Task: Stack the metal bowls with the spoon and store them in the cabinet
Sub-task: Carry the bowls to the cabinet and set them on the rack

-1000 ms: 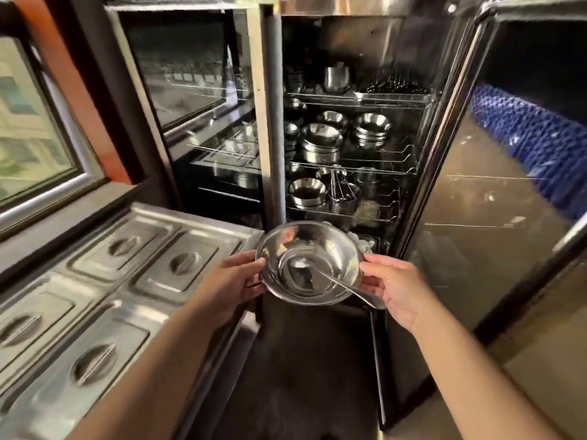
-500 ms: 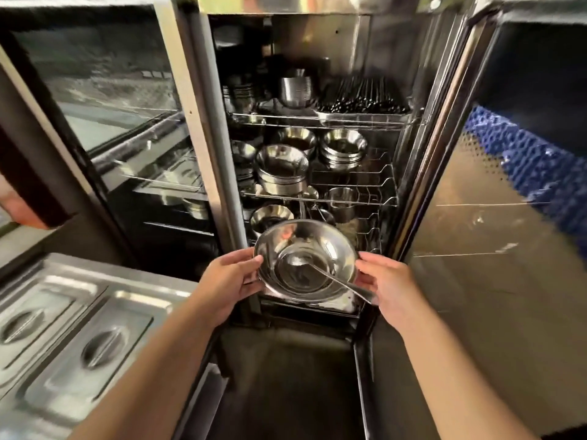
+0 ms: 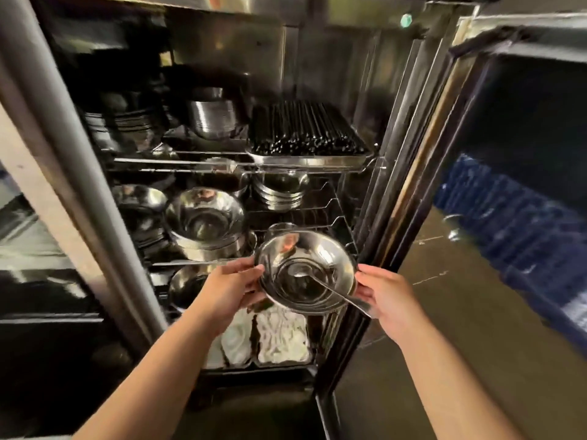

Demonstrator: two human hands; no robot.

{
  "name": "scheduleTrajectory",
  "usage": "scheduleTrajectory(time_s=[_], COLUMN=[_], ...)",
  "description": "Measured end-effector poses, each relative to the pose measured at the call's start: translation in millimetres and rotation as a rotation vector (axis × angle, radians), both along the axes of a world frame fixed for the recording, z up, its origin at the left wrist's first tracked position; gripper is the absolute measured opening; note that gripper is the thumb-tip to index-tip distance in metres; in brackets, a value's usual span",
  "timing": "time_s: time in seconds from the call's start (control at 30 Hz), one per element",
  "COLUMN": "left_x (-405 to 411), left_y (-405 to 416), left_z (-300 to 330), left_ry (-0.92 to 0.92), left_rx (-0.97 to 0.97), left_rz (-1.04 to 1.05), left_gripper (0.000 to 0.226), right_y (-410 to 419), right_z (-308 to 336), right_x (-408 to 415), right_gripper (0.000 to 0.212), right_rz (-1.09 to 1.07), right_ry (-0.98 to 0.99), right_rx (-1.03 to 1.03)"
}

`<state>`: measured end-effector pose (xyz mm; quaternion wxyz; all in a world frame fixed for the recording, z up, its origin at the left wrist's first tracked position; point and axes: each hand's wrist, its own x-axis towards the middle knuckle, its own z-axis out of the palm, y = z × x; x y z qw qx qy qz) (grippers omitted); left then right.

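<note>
I hold a stack of shiny metal bowls [image 3: 320, 252] between both hands, right at the mouth of the open steel cabinet [image 3: 320, 58]. A metal spoon [image 3: 330, 289] lies inside the top bowl, its handle sticking out over the right rim. My left hand [image 3: 230, 287] grips the left rim. My right hand [image 3: 389, 296] grips the right rim beside the spoon handle. The stack hovers level with the front right of the middle wire shelf [image 3: 336, 214].
Other bowl stacks [image 3: 206, 220] fill the middle shelf's left and back. A tray of dark chopsticks [image 3: 305, 134] and metal cups [image 3: 212, 117] sit on the top shelf. White cloths [image 3: 279, 338] lie in trays below. The cabinet door [image 3: 460, 217] stands open at right.
I have stepped closer to the cabinet and the bowls have moved forward and right, up to the middle shelf. The lidded counter pans have left the view.
</note>
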<state>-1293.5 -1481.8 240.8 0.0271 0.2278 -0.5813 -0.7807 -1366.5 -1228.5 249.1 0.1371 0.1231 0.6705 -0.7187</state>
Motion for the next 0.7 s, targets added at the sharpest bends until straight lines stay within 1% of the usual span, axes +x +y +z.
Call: scheduleTrajectory(time_s=[0.13, 0.23, 0.33, 0.4, 0.47, 0.5, 0.6, 0.7], left_x=[-62, -95, -123, -140, -154, -161, -175, -186], left_y=[-23, -33, -38, -40, -42, -44, -44, -42], left_z=[5, 4, 0, -6, -12, -15, -22, -27], left_ry=[-0.012, -0.028, -0.05, -0.073, -0.096, -0.109, -0.113, -0.132], left_rx=[-0.005, -0.062, -0.063, -0.076, -0.131, -0.16, -0.205, -0.208], left_rz=[-0.103, -0.168, -0.167, -0.159, -0.167, -0.175, -0.198, -0.181], left_gripper=[0.023, 0.023, 0.024, 0.028, 0.036, 0.039, 0.041, 0.044], right_y=[-20, -32, -45, -53, -60, -63, -70, -73], right_z=[-2, -2, 0, -1, -1, -3, -9, -17], right_x=[-48, -73, -88, -101, -109, -115, -129, -146], right_gripper=[0.027, 0.02, 0.026, 0.026, 0.018, 0.022, 0.023, 0.012], right_rz=[-0.086, -0.102, -0.094, -0.11, -0.09, -0.068, -0.011, 0.054], right_ry=[0.023, 0.047, 0.041, 0.049, 0.077, 0.086, 0.114, 0.13], right_rx=[0.08, 0.178, 0.217, 0.25, 0.296, 0.322, 0.389, 0.467])
